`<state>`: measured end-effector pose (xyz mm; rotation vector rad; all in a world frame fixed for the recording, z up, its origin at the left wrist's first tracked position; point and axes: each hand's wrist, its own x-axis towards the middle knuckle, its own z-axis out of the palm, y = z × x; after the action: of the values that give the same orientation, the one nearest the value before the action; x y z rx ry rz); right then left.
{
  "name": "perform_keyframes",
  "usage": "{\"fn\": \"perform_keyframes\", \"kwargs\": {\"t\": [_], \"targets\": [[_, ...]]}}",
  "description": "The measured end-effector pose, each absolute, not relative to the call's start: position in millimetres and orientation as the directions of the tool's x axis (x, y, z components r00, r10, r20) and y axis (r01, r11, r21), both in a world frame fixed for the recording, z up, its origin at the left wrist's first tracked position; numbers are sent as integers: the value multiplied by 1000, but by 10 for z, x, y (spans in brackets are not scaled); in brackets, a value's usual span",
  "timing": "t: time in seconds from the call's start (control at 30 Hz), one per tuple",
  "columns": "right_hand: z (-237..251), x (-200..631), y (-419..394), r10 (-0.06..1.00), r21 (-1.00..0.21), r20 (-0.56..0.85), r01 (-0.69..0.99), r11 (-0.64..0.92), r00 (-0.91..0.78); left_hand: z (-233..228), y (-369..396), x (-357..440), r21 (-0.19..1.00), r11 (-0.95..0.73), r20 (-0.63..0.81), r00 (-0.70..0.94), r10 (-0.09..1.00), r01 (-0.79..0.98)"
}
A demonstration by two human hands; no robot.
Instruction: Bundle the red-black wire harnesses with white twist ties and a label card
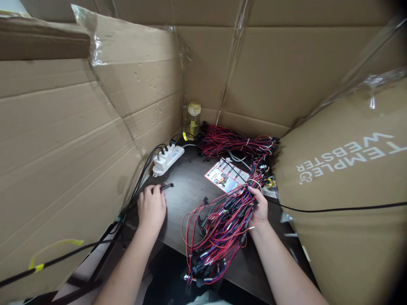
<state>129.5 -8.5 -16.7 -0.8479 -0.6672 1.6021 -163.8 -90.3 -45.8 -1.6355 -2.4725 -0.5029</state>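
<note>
My right hand point(259, 205) is closed around a thick bundle of red and dark wires point(224, 224) with black connectors at many ends. The bundle droops over the table's near edge, its loose ends fanning toward me. On the left, my left hand point(152, 206) rests low at the tabletop with its fingers curled. A small dark, thin piece point(167, 186) sticks out past its fingertips; its kind is too small to make out. Part of the right hand's grip is hidden behind the wires.
Another wire bundle point(238, 141) lies at the back, by a clear bottle point(192, 121). A white power strip point(168, 159) with black plugs stands left. A printed leaflet point(219, 177) lies mid-table. Cardboard walls point(280, 72) enclose the dark table point(187, 178); a black cable point(333, 209) crosses right.
</note>
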Motion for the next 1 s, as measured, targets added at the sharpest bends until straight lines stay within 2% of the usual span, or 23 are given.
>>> {"fn": "perform_keyframes", "kwargs": {"t": [0.1, 0.17, 0.27, 0.33, 0.4, 0.5, 0.6, 0.67, 0.73, 0.87, 1.0], "targets": [[-117, 1284, -158, 968, -783, -205, -569, -252, -146, -402, -818, -1639, 186, 430, 299, -468, 832, 884], [-74, 1277, -216, 963, -773, -210, -575, -268, -167, -332, -802, -1546, 251, 355, 335, -425, 841, 901], [-6, 1251, -309, 952, -743, -179, -599, -297, -250, -148, -758, -1327, 493, 80, 352, -283, 892, 866], [37, 1212, -376, 928, -722, -125, -609, -328, -351, 20, -688, -1160, 689, -84, 303, -181, 936, 720], [73, 1156, -448, 892, -715, -77, -599, -361, -445, 193, -600, -984, 831, -142, 217, -78, 973, 538], [92, 1067, -556, 861, -728, -75, -562, -392, -504, 383, -510, -714, 934, -135, 92, 143, 985, 331], [60, 1014, -630, 867, -758, -96, -528, -382, -489, 439, -523, -506, 990, -53, 8, 332, 943, 127], [23, 1009, -643, 870, -774, -85, -518, -365, -486, 419, -567, -439, 999, -29, 19, 359, 933, 24], [-13, 1023, -630, 864, -771, -65, -524, -361, -499, 380, -612, -431, 999, -7, 17, 320, 947, -31], [-39, 1062, -573, 865, -736, -58, -564, -374, -498, 302, -675, -497, 995, 95, -84, 237, 968, -37], [-4, 1066, -543, 902, -735, -113, -576, -358, -416, 265, -694, -529, 999, 18, -23, 148, 989, 36]]}}
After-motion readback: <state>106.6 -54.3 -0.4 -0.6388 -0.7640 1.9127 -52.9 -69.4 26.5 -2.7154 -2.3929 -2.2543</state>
